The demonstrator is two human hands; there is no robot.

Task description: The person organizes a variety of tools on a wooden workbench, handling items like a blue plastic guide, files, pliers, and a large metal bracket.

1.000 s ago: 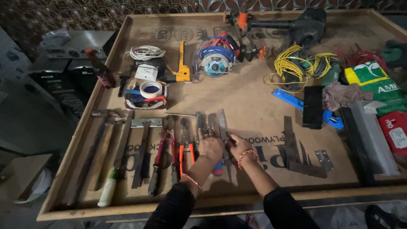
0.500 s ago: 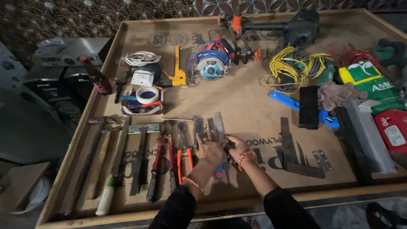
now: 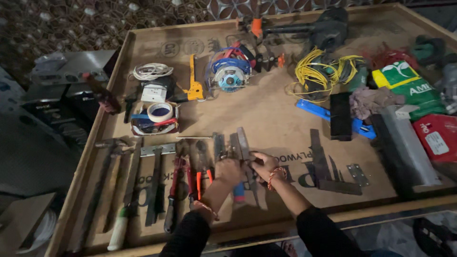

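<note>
Both hands meet over the row of flat metal files (image 3: 240,143) near the front of the table (image 3: 285,114): left hand (image 3: 227,170) is curled shut on the file handles w/ a blue-handled tool (image 3: 239,192) under the wrist, right hand (image 3: 263,164) pinches the same bunch from the right, prob. to keep the blades parallel. Just left lie orange-handled pliers (image 3: 202,166) & red-handled cutters (image 3: 177,181), laid handles toward the person in one line, easy to grab.

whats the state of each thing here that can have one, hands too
left hand: curled on the flat metal tools
right hand: fingertips on the same tools
orange-handled pliers: lying flat, shut
tape roll: resting on top of the small box
yellow wire: loosely coiled
hinge: opened flat
</note>
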